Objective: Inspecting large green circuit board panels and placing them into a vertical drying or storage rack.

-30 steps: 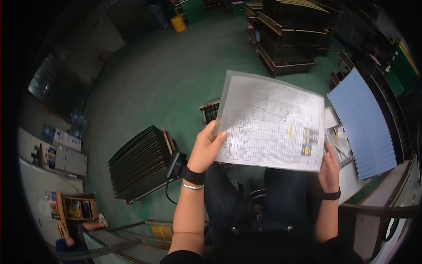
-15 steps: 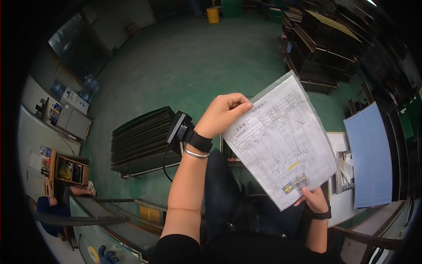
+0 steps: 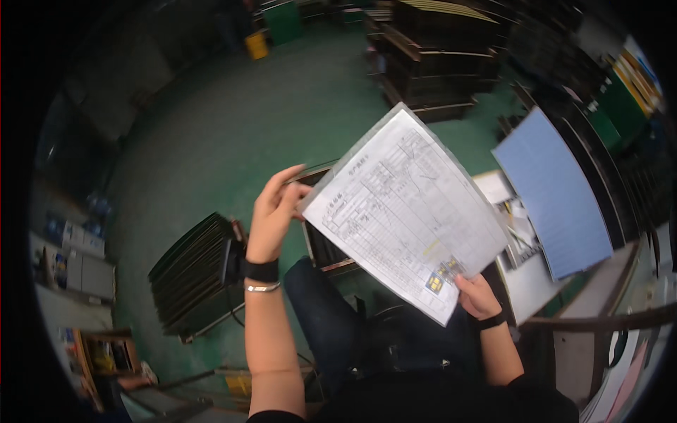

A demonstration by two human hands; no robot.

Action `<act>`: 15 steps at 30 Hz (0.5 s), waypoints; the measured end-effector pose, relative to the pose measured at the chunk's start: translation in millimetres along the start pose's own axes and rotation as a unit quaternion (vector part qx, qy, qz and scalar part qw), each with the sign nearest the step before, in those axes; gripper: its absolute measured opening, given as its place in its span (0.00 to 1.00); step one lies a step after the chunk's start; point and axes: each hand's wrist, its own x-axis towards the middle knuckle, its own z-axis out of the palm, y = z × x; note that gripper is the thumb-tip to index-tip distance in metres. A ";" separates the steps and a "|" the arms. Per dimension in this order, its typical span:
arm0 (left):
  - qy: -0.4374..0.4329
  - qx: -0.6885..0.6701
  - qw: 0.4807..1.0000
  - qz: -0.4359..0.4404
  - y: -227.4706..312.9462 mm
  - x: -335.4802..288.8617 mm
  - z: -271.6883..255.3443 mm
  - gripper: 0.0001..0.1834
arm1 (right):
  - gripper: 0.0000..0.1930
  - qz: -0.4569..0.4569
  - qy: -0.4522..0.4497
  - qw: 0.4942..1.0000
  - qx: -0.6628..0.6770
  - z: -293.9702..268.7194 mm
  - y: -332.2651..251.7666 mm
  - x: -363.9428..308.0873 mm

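Presently, right hand (image 3: 481, 296) pinches the near right edge of a printed sheet (image 3: 395, 211) with a clear border, thumb on top, sheet tilted above dark trousers (image 3: 321, 317); left hand (image 3: 271, 215) at its left corner, fingers loosely parted, contact not clear. To the right, a white worktop (image 3: 525, 285) with loose papers (image 3: 520, 224), blue panel (image 3: 560, 201) beside them; to the left, stacked dark boards (image 3: 194, 278) on green floor (image 3: 204, 155). Farther off, tall dark stacks (image 3: 444, 67), then a yellow container (image 3: 257, 46) far left.
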 end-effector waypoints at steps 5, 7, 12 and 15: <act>-0.014 -0.046 0.996 -0.070 -53.6 -39.2 -36.3 0.20 | 0.19 -0.066 0.095 0.991 0.066 24.9 6.6 -18.3; -0.046 -0.061 0.991 -0.109 -65.8 -50.5 -31.1 0.18 | 0.18 -0.074 0.122 0.988 0.061 34.4 -1.0 -24.6; -0.148 -0.104 0.969 -0.169 -79.6 -69.7 25.5 0.18 | 0.16 -0.081 0.100 0.991 0.042 26.3 16.3 -27.1; -0.192 -0.156 0.956 -0.159 -75.4 -72.2 51.9 0.23 | 0.17 -0.053 0.063 0.996 0.040 35.9 33.4 -17.0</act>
